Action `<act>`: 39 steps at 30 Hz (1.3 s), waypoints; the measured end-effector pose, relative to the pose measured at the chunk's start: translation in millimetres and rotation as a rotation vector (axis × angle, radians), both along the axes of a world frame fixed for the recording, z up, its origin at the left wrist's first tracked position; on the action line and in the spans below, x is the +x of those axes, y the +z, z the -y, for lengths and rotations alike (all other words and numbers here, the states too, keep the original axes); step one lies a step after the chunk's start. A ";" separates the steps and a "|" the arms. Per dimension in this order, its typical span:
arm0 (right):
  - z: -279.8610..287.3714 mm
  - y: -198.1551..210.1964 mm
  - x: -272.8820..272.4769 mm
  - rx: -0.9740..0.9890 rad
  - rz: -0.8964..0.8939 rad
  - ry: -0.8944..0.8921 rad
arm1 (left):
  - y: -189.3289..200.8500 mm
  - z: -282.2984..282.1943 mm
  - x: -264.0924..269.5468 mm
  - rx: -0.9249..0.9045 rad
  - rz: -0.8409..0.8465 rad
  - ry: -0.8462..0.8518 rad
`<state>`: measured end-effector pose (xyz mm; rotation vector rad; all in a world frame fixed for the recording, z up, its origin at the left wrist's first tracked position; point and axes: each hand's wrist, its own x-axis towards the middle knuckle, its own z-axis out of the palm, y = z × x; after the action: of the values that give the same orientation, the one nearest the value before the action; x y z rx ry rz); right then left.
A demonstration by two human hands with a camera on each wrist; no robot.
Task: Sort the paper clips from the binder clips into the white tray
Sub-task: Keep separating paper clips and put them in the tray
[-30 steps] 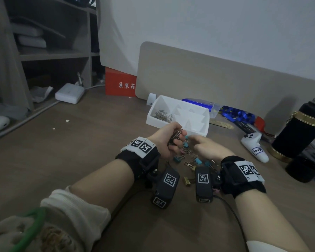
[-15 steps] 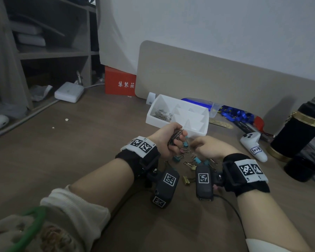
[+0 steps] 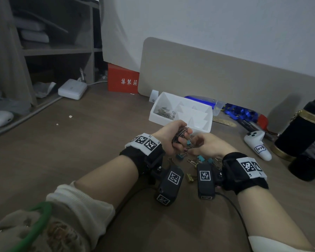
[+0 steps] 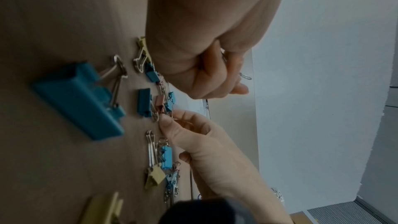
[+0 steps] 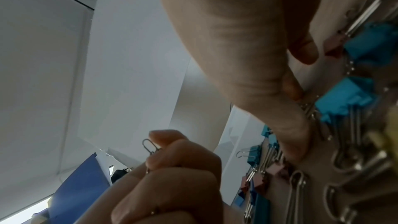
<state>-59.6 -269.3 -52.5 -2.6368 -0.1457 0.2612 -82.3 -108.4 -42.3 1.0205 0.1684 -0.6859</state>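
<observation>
My left hand (image 3: 182, 135) is curled round a bundle of paper clips (image 3: 181, 133) just in front of the white tray (image 3: 204, 128). One paper clip (image 5: 150, 146) sticks out past its fingers. My right hand (image 3: 193, 147) reaches down into the pile of binder clips (image 3: 193, 161) on the table. There its thumb and forefinger (image 4: 167, 122) pinch a thin wire clip between blue and pink binder clips (image 4: 160, 104). The tray's left compartment holds a heap of paper clips (image 3: 165, 112). Its other compartments look bare.
A large blue binder clip (image 4: 79, 100) and gold ones (image 3: 190, 177) lie near my wrists. A white controller (image 3: 257, 146) and a black flask (image 3: 302, 135) stand to the right. Behind the tray are blue lanyards (image 3: 241, 112) and a red box (image 3: 123, 80).
My right hand's fingertips have dropped from beside my left hand into the pile of clips. My left hand has kept its bundle almost still.
</observation>
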 end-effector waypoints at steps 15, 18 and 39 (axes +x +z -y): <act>-1.2 -4.7 -0.8 0.023 0.094 -0.043 | -1.4 -0.1 1.1 -0.001 0.018 -0.012; -1.7 -2.2 -3.0 -0.041 0.097 -0.035 | -1.5 -0.1 0.5 0.003 0.016 -0.007; -8.8 10.4 -15.6 -0.247 0.062 0.008 | -3.3 -0.6 1.5 0.023 0.010 -0.020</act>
<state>-75.1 -260.5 -42.1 -2.8917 -0.1534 0.2114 -80.8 -107.9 -45.6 1.0483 0.1582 -0.6981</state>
